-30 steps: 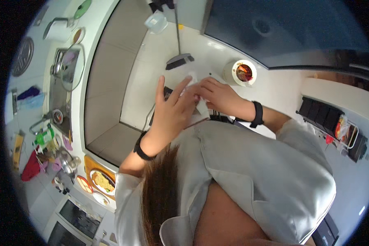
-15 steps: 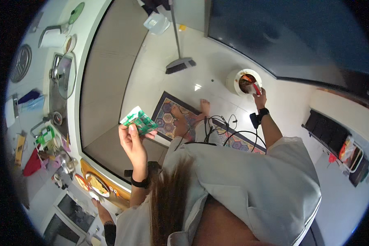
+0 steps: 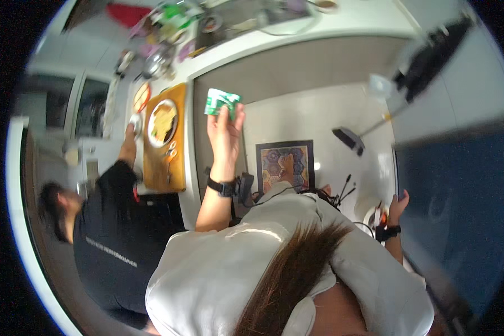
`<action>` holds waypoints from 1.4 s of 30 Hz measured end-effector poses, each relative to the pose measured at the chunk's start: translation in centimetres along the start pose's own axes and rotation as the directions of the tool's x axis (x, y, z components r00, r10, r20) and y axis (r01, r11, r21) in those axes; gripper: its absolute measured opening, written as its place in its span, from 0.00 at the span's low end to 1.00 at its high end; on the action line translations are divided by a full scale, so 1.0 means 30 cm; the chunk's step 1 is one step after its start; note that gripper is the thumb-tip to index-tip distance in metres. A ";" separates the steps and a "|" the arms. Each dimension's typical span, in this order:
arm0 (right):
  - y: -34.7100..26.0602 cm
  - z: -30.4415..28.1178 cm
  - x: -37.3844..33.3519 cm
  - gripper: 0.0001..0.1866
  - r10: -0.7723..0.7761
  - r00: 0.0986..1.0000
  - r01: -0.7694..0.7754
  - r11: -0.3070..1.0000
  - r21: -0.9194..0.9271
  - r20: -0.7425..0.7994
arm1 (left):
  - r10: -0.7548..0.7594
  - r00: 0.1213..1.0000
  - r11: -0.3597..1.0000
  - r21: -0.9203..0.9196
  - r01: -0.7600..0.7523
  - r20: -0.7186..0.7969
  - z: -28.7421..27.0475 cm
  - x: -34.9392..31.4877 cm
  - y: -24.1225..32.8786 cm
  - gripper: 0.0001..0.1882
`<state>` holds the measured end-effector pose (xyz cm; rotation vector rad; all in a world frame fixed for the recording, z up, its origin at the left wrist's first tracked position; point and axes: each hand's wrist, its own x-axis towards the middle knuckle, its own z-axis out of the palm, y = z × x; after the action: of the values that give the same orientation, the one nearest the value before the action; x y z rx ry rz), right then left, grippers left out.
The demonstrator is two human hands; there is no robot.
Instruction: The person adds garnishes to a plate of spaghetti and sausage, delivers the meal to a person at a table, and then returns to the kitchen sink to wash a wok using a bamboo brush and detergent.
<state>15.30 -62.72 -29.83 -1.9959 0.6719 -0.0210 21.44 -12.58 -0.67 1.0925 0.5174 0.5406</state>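
Observation:
My left hand point(image 3: 224, 137) is raised, fingers closed on a small green and white packet point(image 3: 223, 103) that looks creased. Low on the right, my right hand point(image 3: 397, 206) hangs beside a white bin point(image 3: 368, 215), its fingers apart and nothing seen in them. The bin is partly hidden by my wrist and cables; something red and white shows in its mouth. Black bands circle both my wrists.
At left a co-worker in a black shirt point(image 3: 115, 235) reaches to the counter. There a wooden board point(image 3: 180, 134) bears a plate of food point(image 3: 163, 120) and scissors point(image 3: 171, 151). A broom point(image 3: 348, 139) stands on the floor, near a patterned mat point(image 3: 269, 162).
My view and body have turned left toward the counter and co-worker. My right hand has moved off the bin's mouth and let go of the red and white thing. My left still holds the packet.

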 end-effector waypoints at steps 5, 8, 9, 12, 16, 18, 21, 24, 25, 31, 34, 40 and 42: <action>-0.604 0.269 0.106 0.18 -0.511 0.823 0.530 0.848 -0.011 0.246 | -0.144 0.932 0.467 -0.853 -0.233 -0.333 -0.706 0.333 0.115 0.09; -0.981 0.504 0.069 0.13 -0.642 0.634 0.655 0.742 0.142 0.431 | 0.035 0.848 0.583 -0.678 -0.447 -0.529 -0.805 0.394 0.173 0.08; -1.102 0.591 0.023 0.11 -0.673 0.571 0.676 0.710 0.198 0.470 | 0.101 0.829 0.619 -0.617 -0.485 -0.551 -0.859 0.406 0.171 0.07; -1.391 0.831 -0.131 0.08 -0.771 0.289 0.754 0.548 0.362 0.567 | -0.017 0.810 0.665 -0.612 -0.429 -0.586 -0.978 0.429 0.154 0.07; -1.706 1.093 -0.449 0.07 -0.762 -0.150 0.761 0.318 0.566 0.630 | 0.002 0.762 0.749 -0.504 -0.430 -0.647 -1.072 0.478 0.117 0.05; -1.784 1.230 -0.572 0.08 -0.720 -0.302 0.677 0.299 0.672 0.624 | 0.140 0.791 0.793 -0.411 -0.450 -0.596 -1.016 0.485 0.120 0.08; -1.879 1.417 -0.755 0.14 -0.629 -0.475 0.564 0.318 0.762 0.615 | 0.284 0.819 0.823 -0.311 -0.475 -0.499 -0.859 0.485 0.188 0.12; -1.942 1.559 -0.919 0.20 -0.559 -0.540 0.526 0.360 0.771 0.629 | 0.213 0.861 0.846 -0.354 -0.399 -0.462 -0.833 0.495 0.187 0.17; -1.952 1.613 -0.953 0.20 -0.544 -0.564 0.506 0.368 0.780 0.622 | 0.228 0.864 0.855 -0.331 -0.398 -0.450 -0.844 0.499 0.179 0.16; -1.982 1.895 -1.045 0.13 -0.333 -0.798 0.488 0.133 0.863 0.502 | 0.189 0.856 0.943 -0.155 -0.295 -0.480 -0.860 0.551 0.225 0.16; -2.079 1.960 -1.062 0.10 -0.318 -0.848 0.343 0.283 0.896 0.425 | 0.107 0.798 0.942 -0.197 -0.272 -0.592 -0.898 0.561 0.201 0.18; -2.108 2.258 -1.098 0.09 -0.237 -0.890 0.313 0.308 0.899 0.390 | 0.051 0.640 0.998 0.018 -0.057 -0.766 -0.905 0.540 0.149 0.14; -2.088 2.327 -1.127 0.10 -0.243 -0.887 0.408 -0.011 0.913 0.393 | 0.099 0.624 0.995 0.093 -0.042 -0.775 -0.906 0.534 0.132 0.11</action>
<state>34.89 31.91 -5.28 -1.1544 -2.3206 0.5797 15.77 17.56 -9.09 0.8974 1.2747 1.0940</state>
